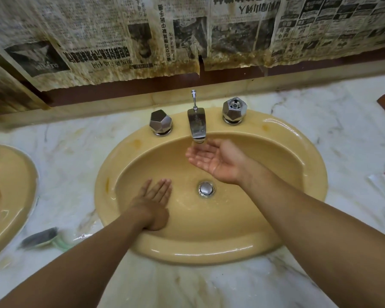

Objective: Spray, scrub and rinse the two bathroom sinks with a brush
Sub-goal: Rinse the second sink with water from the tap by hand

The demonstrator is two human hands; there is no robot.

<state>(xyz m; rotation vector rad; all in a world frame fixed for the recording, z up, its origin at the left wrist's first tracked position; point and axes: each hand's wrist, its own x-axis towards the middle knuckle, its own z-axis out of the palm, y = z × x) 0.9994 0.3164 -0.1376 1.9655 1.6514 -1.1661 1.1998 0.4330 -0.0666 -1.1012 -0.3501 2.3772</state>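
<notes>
head view: my right hand (pixel 213 162), open and cupped palm-up, sits under the spout (pixel 197 125); my left hand (pixel 152 204) lies flat, fingers straight, on the wet basin of the yellow sink (pixel 209 254). the brush (pixel 40 237) lies on the marble worktop (pixel 209 287) between this and the second sink (pixel 9 196); probably light, slippery when wet, best gripped by its pale green end. old newspaper (pixel 120 41) lines the wall.

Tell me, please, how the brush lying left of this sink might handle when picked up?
The brush probably feels light and stiff: a pale green plastic-looking body with dark bristles. It may be slippery, since the marble counter around it glistens wet. Lying low, it seems unlikely to roll.
</notes>
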